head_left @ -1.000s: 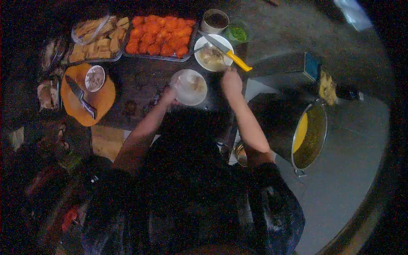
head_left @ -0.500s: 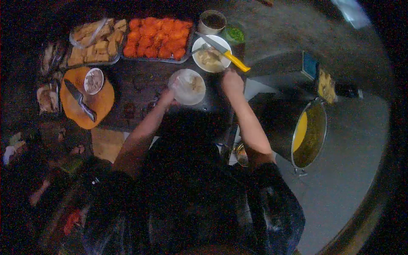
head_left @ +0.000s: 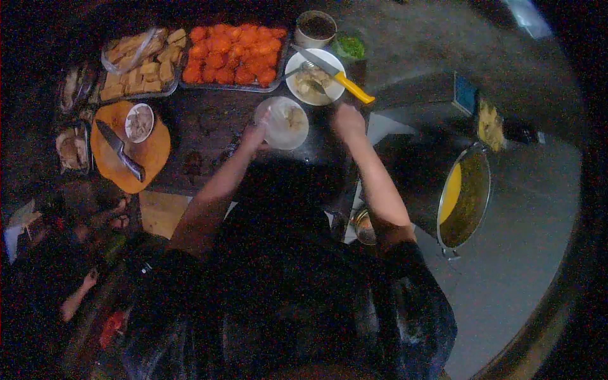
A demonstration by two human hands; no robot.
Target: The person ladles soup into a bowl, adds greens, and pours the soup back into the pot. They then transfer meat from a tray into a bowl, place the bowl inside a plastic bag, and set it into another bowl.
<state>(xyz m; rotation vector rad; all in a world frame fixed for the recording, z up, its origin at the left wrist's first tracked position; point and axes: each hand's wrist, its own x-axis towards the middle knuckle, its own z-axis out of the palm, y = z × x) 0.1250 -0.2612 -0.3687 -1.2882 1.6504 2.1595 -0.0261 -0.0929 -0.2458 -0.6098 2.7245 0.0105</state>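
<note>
My left hand (head_left: 256, 132) grips the near left rim of a pale bowl (head_left: 282, 138) with a little light food inside. To its right, my right hand (head_left: 348, 120) is closed by the lower right rim of a white bowl (head_left: 293, 88). A thin dark utensil (head_left: 325, 94) runs from that bowl toward my right fingers; its kind is blurred. Light, pale food lies in the white bowl. A knife with a yellow handle (head_left: 354, 88) rests across its rim, beside a fork-like piece (head_left: 306, 65).
Trays of red balls (head_left: 231, 54) and tan blocks (head_left: 139, 66) stand at the back. A knife (head_left: 120, 152) and a small cup lie on an orange board (head_left: 104, 168). A large pot (head_left: 468, 209) of yellow liquid is right. Another person's hand (head_left: 90, 278) shows lower left.
The pale bowl in my left hand has moved slightly up and right. My right hand stays by the white bowl. At lower left, the other person's arm shows more clearly.
</note>
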